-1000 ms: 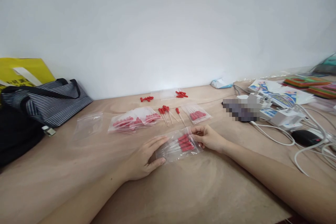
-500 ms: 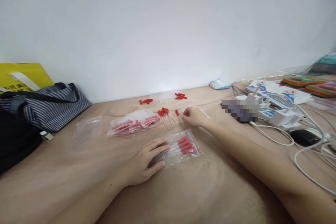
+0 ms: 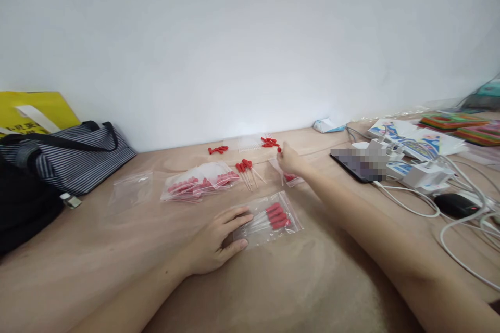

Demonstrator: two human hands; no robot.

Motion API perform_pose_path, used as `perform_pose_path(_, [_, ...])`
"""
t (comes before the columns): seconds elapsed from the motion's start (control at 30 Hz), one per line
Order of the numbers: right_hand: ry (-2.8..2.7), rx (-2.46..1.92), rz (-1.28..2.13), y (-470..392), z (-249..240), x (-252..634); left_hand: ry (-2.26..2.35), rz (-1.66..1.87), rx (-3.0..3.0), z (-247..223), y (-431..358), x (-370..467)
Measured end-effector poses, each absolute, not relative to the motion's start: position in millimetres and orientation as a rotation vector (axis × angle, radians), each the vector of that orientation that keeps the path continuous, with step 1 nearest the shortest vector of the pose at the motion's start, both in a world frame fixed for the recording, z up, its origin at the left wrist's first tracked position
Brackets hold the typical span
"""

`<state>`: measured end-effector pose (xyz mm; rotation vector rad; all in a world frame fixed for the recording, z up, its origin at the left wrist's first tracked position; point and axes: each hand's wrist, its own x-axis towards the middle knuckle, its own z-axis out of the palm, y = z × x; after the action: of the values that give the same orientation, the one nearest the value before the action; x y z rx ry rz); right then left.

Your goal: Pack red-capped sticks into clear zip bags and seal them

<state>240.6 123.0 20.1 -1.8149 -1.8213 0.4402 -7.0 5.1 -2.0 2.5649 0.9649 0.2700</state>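
My left hand lies on the table with fingers and thumb apart, its fingertips resting on the left end of a clear zip bag. Inside this bag several droppers with red bulbs lie side by side. Farther off, my right hand is closed on a dropper; its red bulb pokes out above the fingers and a pale stem points down. Another bag with red bulbs sits partly hidden behind my right wrist. Loose droppers are fanned out on the table to the left of it.
Filled bags of droppers are stacked left of centre, beside a flat clear bag. Loose red bulbs and more red bulbs lie near the wall. On the right are a phone, chargers, white cables and a black mouse.
My right hand has moved away towards the wall, and the dropper at its fingers now stands more upright. The bag behind my right wrist shows more. My left hand has stayed put.
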Motion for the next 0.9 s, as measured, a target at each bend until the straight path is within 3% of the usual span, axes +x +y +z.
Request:
perform_pose_path(0.17, [-1.447,-1.462,0.587,80,1,294,0.974,0.294,2.582,-4,8,-4])
perform_pose_path(0.37, [-0.947,-1.159,0.873,48,-31,295,0.947,0.309,2.601,-2,11,1])
perform_pose_path(0.9, [-0.821,-1.020,1.158,28,-29,247,1.012,0.307,2.551,-3,9,0])
